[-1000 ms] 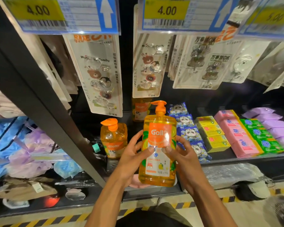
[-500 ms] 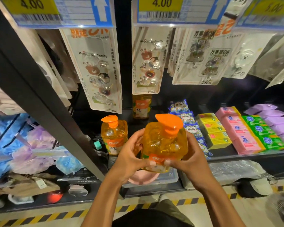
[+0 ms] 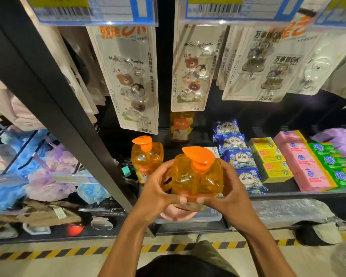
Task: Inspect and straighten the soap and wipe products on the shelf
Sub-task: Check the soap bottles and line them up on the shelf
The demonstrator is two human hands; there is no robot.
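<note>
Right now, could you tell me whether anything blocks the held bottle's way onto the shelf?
Nothing visible does. The left hand and right hand hold the transparent orange pump soap bottle before the gap between the standing orange pump bottle and the blue panda wipe packs, partly hiding it.

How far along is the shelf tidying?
Looks done: the yellow, pink and green boxed soap bars sit in neat rows. In hand: left hand and right hand grip the orange pump soap bottle, tipped towards the camera. Left: reshelving it beside the second orange pump bottle; blue panda wipe packs look uneven.
</note>
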